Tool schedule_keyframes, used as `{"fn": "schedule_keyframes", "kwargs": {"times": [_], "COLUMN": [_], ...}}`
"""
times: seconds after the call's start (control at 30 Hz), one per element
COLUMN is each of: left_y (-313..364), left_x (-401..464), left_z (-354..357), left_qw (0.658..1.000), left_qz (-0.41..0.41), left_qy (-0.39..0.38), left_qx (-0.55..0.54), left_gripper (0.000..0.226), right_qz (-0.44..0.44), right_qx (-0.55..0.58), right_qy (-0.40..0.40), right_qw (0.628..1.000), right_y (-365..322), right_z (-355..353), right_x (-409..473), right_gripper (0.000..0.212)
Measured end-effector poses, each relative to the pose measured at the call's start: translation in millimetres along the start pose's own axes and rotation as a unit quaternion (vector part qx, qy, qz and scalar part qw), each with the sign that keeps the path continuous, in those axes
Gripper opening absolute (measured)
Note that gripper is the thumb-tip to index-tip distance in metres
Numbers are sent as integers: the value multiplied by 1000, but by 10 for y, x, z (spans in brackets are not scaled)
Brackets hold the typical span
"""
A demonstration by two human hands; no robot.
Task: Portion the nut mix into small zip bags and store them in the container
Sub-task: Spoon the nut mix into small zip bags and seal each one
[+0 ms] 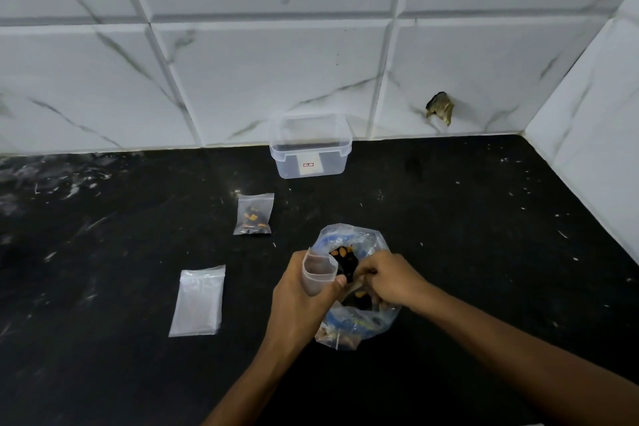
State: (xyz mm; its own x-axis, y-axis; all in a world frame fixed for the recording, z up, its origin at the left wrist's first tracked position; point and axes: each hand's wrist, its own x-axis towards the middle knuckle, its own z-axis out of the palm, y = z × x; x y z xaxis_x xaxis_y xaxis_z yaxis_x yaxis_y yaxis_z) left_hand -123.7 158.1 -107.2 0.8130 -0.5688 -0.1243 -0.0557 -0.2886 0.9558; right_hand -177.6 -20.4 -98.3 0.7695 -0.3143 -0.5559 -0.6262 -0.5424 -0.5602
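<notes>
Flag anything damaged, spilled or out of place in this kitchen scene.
The wall tile has a broken hole just above the black counter, right of the clear container. Pale specks litter the counter. No nuts appear spilled.

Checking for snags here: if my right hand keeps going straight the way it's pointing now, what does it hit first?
The right hand points left, fingers curled in the big nut bag. Going straight on, it would probably first meet the small open bag held by the left hand. Depth is hard to judge.
</notes>
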Motion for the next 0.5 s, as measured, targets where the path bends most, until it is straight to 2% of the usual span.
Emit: {"fn": "schedule_keyframes", "kwargs": {"times": [0.33,0.5], "left_y": [52,138], "left_x": [5,-8], "left_z": [-92,-96], "left_qw": [999,999], "left_qz": [-22,15], "left_qy": [-3,6], "left_qx": [-45,-28], "left_gripper": [28,29], "right_qz": [20,24], "right_qx": [146,186], "right_qy": [14,19], "right_qw": [989,982], "right_y": [114,83], "right_z": [-345,-560], "right_x": [-139,-245], "right_gripper": [22,21]}}
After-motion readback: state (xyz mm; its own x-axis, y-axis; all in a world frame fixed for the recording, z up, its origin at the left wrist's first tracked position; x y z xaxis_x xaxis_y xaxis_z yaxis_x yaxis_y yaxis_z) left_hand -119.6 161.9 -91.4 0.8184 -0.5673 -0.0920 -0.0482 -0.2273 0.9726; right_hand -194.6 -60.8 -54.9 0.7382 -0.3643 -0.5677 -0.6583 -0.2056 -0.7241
